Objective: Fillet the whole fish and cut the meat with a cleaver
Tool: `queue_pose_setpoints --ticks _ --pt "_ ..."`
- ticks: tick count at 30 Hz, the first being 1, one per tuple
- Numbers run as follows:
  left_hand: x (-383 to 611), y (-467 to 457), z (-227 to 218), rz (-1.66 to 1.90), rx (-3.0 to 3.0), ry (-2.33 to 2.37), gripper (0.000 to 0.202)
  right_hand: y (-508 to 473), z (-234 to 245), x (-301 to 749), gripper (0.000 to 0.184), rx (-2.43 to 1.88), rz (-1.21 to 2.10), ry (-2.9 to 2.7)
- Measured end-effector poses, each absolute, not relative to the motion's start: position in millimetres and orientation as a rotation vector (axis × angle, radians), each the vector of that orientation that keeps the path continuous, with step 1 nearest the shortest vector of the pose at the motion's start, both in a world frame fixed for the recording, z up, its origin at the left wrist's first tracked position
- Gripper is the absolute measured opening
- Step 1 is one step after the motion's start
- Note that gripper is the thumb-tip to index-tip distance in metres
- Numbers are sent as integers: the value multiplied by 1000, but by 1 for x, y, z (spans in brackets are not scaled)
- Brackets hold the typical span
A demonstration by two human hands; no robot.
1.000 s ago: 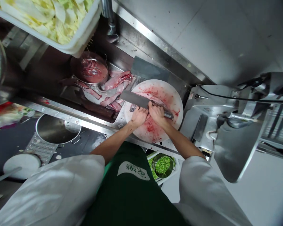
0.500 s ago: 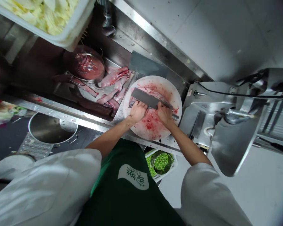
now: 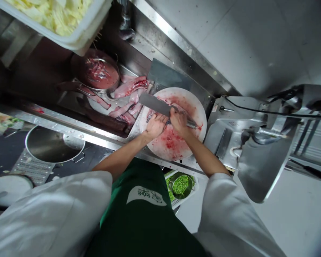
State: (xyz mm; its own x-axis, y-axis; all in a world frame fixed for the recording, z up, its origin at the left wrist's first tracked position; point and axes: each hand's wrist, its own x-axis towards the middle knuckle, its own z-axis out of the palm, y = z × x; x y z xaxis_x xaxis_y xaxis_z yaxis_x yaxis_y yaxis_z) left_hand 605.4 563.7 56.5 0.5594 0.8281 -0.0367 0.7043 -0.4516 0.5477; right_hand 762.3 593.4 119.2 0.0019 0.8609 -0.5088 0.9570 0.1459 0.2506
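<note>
A round white chopping board (image 3: pixel 188 95), smeared with blood, bears a piece of fish (image 3: pixel 150 115) with dark, patterned skin. My left hand (image 3: pixel 156 127) presses on the fish with its fingers curled and close together. My right hand (image 3: pixel 178 119) is closed round a cleaver (image 3: pixel 155 104), gripping it where the blade meets the handle. The broad blade lies nearly flat over the fish, its tip reaching past the board's left edge. Both hands partly hide the fish.
Left of the board, a metal tray holds several strips of fish (image 3: pixel 131 87) and a pot (image 3: pixel 107 76) of bloody scraps. A white tub of cut cabbage (image 3: pixel 66 19) juts in above. A metal slicing machine (image 3: pixel 267 153) stands at right. Chopped greens (image 3: pixel 181 185) sit below the counter edge.
The cleaver has slid left and slightly up across the fish, with my right hand moving the same way. My left hand has stayed nearly in place on the fish.
</note>
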Motion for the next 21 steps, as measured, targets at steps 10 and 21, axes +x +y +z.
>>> queue_pose_setpoints --ticks 10,21 --pt "603 572 58 337 2214 1204 48 611 120 763 46 1775 -271 1850" --pt "601 591 56 353 2164 1234 58 641 135 781 42 1666 -259 1883"
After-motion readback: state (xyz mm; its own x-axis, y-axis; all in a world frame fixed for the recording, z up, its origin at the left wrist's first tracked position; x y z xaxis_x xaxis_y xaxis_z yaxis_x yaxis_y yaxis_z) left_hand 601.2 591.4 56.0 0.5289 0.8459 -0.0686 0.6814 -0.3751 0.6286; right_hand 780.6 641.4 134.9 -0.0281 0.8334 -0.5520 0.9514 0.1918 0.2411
